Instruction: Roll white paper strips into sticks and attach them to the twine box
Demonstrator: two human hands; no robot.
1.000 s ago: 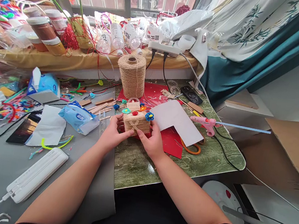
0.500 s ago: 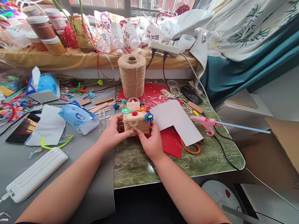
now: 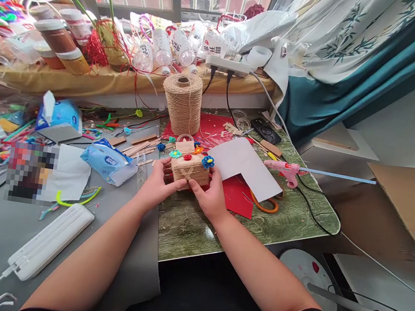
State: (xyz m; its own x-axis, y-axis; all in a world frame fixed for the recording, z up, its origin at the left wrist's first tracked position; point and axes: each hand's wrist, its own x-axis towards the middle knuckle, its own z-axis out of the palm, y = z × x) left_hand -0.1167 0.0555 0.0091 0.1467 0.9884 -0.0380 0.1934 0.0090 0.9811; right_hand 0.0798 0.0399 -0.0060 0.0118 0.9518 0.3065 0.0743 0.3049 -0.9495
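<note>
Between my two hands is a small twine-wrapped box [image 3: 197,173] with an X-shaped piece on its front. Colourful pipe-cleaner flowers, among them a dark blue flower [image 3: 208,161], a teal flower [image 3: 175,154] and a red one, decorate its top. My left hand [image 3: 160,179] grips the box's left side, its thumb on the front face. On the right side, my right hand [image 3: 210,191] holds it the same way, with the thumb near the lower front edge. The fingers behind the box are partly hidden. Directly behind stands a large spool of twine [image 3: 182,105].
White card [image 3: 245,166] and red sheets lie right of the box, with a pink glue gun [image 3: 285,171] beyond. To the left are a wet-wipe pack [image 3: 107,161], wooden sticks [image 3: 141,145], a tissue pack [image 3: 60,120] and a white power strip [image 3: 50,241]. Bottles crowd the sill.
Both hands keep the same grip on the box, which is nearly unmoved. The camera view has shifted very slightly. A pixelated patch now covers the phone at left.
</note>
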